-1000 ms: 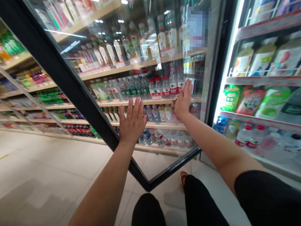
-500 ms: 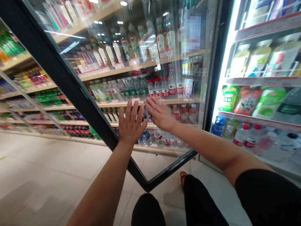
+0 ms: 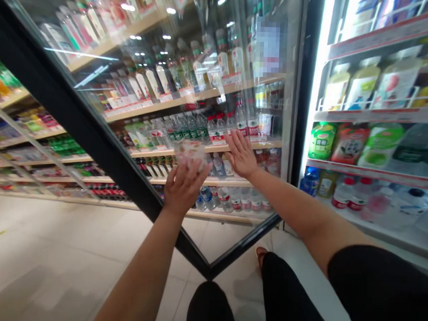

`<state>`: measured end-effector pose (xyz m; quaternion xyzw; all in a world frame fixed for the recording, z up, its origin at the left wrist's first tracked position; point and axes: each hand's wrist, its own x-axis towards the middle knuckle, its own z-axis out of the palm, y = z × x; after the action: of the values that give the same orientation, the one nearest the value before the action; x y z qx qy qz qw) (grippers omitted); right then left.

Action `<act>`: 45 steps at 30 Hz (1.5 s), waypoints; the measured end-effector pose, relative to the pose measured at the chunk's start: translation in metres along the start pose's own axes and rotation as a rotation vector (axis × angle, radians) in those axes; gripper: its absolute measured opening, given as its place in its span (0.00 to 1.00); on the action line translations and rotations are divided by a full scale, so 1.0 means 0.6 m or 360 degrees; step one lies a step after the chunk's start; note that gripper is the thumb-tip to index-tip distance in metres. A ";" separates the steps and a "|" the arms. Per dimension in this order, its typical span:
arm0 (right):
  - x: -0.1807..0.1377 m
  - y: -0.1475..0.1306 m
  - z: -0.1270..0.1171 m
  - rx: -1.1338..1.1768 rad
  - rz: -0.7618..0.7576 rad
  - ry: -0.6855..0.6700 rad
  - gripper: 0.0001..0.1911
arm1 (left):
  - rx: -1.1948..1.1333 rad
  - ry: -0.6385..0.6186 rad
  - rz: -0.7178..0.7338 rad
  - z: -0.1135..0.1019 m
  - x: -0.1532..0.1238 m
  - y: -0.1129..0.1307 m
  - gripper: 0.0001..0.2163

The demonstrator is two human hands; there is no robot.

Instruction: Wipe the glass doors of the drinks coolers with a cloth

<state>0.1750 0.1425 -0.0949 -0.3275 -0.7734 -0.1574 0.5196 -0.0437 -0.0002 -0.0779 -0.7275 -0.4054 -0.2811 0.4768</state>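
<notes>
An open fridge door [image 3: 78, 123], glass in a black frame, swings out in front of me. My left hand [image 3: 181, 185] rests against the glass near the frame's slanting edge, fingers stretched upward, their tips smeared by motion. My right hand [image 3: 240, 154] lies flat on the glass just to the right of it, fingers spread, holding nothing. Water bottles [image 3: 218, 128] on store shelves show through the pane behind both hands.
The lit fridge interior [image 3: 371, 168] at the right holds shelves of juice cartons and bottles. Store shelving [image 3: 60, 146] with drinks runs along the left behind the glass. Pale floor tiles [image 3: 56, 248] lie below. My knees in black [image 3: 286, 299] are at the bottom.
My right hand slid left from the door's hinge side to beside my left hand, then rose slightly. My left hand stayed in place; its fingers now blur.
</notes>
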 end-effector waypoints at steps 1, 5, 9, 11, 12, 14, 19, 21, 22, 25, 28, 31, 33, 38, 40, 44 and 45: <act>-0.002 0.005 0.006 -0.0010 -0.0011 -0.0002 0.31 | -0.0020 -0.0046 0.0028 0.000 -0.003 0.003 0.29; -0.005 0.004 0.014 0.0002 -0.0027 0.0048 0.31 | -0.0028 -0.0089 -0.0097 0.002 -0.015 0.030 0.29; -0.008 0.003 0.015 -0.0026 -0.0067 0.0094 0.31 | 0.0083 0.0032 -0.0342 -0.003 0.007 0.037 0.30; -0.009 0.005 0.017 -0.0066 -0.0083 0.0131 0.31 | 0.0124 0.0025 -0.0433 -0.011 0.043 0.022 0.30; -0.010 0.006 0.019 -0.0084 -0.0089 0.0145 0.31 | 0.0134 0.0026 -0.0490 -0.016 0.063 0.013 0.30; -0.011 0.007 0.022 -0.0113 -0.0101 0.0176 0.31 | 0.0135 0.0059 -0.0590 -0.020 0.099 -0.001 0.30; -0.014 0.008 0.026 -0.0182 -0.0171 0.0317 0.30 | 0.0044 0.0061 -0.0175 0.024 0.054 0.061 0.29; -0.014 0.008 0.026 -0.0183 -0.0174 0.0324 0.30 | -0.0031 -0.0112 0.0216 0.051 -0.010 0.112 0.27; -0.014 0.009 0.025 -0.0177 -0.0170 0.0309 0.30 | -0.0059 -0.0139 0.0335 0.061 -0.039 0.134 0.25; -0.014 0.010 0.025 -0.0154 -0.0158 0.0246 0.30 | -0.0025 -0.0274 0.0508 0.065 -0.072 0.149 0.23; -0.014 0.009 0.027 -0.0164 -0.0162 0.0263 0.30 | 0.0184 -0.0233 0.0167 0.028 -0.009 0.093 0.25; -0.013 0.008 0.030 -0.0170 -0.0149 0.0263 0.30 | 0.0357 0.0004 -0.0337 -0.022 0.073 0.026 0.26; -0.013 0.008 0.032 -0.0163 -0.0139 0.0257 0.30 | 0.0403 0.0057 -0.0514 -0.038 0.088 0.012 0.27; -0.013 0.008 0.033 -0.0162 -0.0150 0.0281 0.30 | 0.0324 -0.0056 -0.0150 -0.002 -0.018 0.077 0.27; -0.013 0.008 0.033 -0.0155 -0.0143 0.0263 0.30 | 0.0282 -0.0191 0.0095 0.010 -0.047 0.091 0.27; -0.013 0.006 0.032 -0.0178 -0.0151 0.0298 0.30 | 0.0356 -0.0113 -0.0072 -0.018 0.005 0.039 0.29; -0.013 0.006 0.032 -0.0187 -0.0152 0.0311 0.30 | 0.0382 -0.0041 -0.0201 -0.030 0.029 0.020 0.30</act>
<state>0.1658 0.1534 -0.1103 -0.3032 -0.7233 -0.2581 0.5642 -0.0250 -0.0139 -0.0629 -0.6419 -0.4872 -0.2506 0.5365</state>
